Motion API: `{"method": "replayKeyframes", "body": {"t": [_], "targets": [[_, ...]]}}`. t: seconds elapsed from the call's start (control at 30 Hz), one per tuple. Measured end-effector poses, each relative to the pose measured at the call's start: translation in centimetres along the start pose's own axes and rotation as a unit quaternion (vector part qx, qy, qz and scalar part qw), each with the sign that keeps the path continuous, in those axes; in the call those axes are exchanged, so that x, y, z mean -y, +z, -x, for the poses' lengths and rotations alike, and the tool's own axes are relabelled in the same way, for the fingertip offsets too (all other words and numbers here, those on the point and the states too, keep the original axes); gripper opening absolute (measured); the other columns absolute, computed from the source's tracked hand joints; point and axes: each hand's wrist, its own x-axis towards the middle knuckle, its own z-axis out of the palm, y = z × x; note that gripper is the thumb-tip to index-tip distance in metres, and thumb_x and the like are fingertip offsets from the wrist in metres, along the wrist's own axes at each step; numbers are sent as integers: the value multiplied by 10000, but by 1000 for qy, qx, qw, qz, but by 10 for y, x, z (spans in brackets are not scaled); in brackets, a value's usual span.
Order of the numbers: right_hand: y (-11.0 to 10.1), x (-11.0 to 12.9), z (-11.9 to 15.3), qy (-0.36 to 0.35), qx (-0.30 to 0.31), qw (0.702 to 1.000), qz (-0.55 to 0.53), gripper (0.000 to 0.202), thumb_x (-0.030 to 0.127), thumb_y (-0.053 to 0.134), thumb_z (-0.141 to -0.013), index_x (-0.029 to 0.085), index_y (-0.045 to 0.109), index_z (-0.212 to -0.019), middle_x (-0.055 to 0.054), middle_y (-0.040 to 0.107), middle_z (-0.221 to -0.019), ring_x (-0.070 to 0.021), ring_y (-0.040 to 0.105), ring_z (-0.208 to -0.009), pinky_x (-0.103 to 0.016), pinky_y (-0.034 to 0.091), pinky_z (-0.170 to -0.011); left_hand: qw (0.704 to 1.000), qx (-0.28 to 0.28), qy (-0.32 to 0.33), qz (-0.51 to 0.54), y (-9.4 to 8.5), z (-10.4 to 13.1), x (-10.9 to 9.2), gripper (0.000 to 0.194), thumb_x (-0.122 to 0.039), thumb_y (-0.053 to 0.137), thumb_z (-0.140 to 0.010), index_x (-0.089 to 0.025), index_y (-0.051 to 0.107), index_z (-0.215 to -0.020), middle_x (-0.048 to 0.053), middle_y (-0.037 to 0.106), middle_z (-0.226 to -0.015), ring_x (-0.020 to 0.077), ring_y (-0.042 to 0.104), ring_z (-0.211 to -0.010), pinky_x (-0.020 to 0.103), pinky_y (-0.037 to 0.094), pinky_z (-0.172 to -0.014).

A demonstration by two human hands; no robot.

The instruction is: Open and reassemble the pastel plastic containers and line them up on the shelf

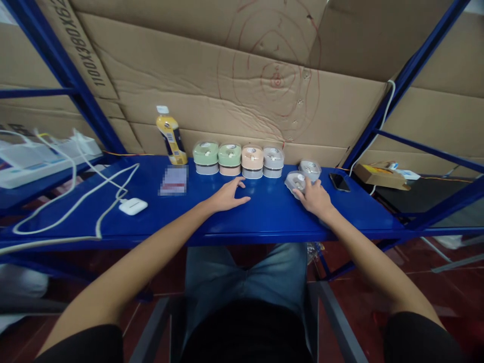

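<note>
My right hand [316,199] has its thumb and fingers on a small grey container [295,180] at the right of the blue table. Just behind it stands another grey container [310,169], partly hidden by the fingers. My left hand [229,195] hovers low over or rests on the table, with thumb and fingers apart and nothing between them. Beyond it stand several stacked containers in a row: two stacks with green tops [206,154] [230,155], one with a peach top [252,157] and one all grey [273,158].
A yellow bottle [173,138] stands at the back left, near a blurred-out packet [174,180]. White cables [100,217] and a white earphone case [133,206] lie at left. A phone [339,182] is at right, with an open cardboard box [381,176] beyond. Cardboard [170,75] walls the back.
</note>
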Motion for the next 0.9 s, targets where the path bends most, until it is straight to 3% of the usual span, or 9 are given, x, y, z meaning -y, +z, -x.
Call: {"method": "replayKeyframes", "body": {"t": [0.1,0.2,0.33,0.6,0.73,0.9], "targets": [[9,6,-31,39,-1,999,-12,725,604,608,-1035,62,503,-1507,-388,559,-1397,-494,725,-1154,-595,587,-953,1000,7,-5,-2,-1,0,-2,760,-624,720,-870,-181,511,-1451,189,711,-1364,398,701,-1293,589,552,-1127],[13,19,-57,49,-7,998,-44,622,441,690,-1008,54,520,-1464,-406,508,-1469,-488,740,-1138,-605,587,-966,1000,17,-9,-3,-2,1,-2,764,-653,710,-868,-172,526,-1431,199,703,-1381,410,690,-1318,593,552,-1137],[15,28,-77,46,-26,997,-57,500,303,642,-1017,39,551,-1432,-383,519,-1482,-465,729,-1193,-591,572,-1022,1000,18,-9,-5,-2,1,-2,744,-646,709,-869,-180,536,-1423,199,699,-1393,408,684,-1331,593,545,-1148],[16,39,-89,15,-66,996,-51,367,322,499,-1055,98,700,-1265,-311,697,-1302,-443,703,-1180,-574,555,-1022,1000,20,-5,-10,-3,0,-2,724,-635,710,-874,-175,568,-1414,205,699,-1392,416,679,-1339,599,536,-1154],[7,70,-97,-8,-136,989,-58,471,452,495,-1053,85,673,-1288,-302,683,-1316,-445,654,-1230,-565,514,-1059,1000,14,-1,-12,-2,0,0,703,-630,717,-877,-183,584,-1404,194,705,-1380,407,688,-1320,589,547,-1142],[5,118,-119,61,-111,990,-65,786,590,709,-928,-6,575,-1423,-376,644,-1377,-496,599,-1319,-589,436,-1129,1000,10,4,-4,-2,0,0,683,-627,733,-876,-210,594,-1398,164,720,-1358,389,702,-1292,580,558,-1133]]}}
